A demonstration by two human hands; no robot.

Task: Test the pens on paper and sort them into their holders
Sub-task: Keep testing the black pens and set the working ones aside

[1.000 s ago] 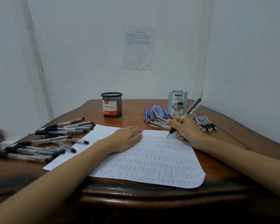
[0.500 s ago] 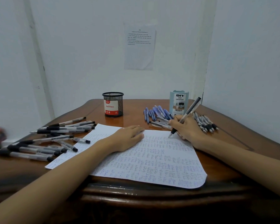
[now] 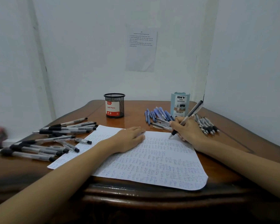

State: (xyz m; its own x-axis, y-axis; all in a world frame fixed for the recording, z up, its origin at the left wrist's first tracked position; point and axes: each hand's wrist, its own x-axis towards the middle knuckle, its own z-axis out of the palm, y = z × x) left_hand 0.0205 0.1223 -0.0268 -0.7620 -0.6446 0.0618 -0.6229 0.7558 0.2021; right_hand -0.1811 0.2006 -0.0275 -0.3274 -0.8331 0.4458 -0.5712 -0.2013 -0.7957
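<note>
Right hand (image 3: 188,130) grips a pen (image 3: 187,119), tip down on the scribbled paper (image 3: 152,160) on the bench (image 3: 132,122). Left hand (image 3: 129,139) lies flat on the sheet, fingers relaxed and holding nothing.

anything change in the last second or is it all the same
Nothing visibly moved, and nothing was picked up or let go. The right hand still grips the pen with its tip at the far right part of the paper. The left hand still lies flat on the paper. The black pens, blue pens, mesh holder and desk organizer stayed put.
</note>
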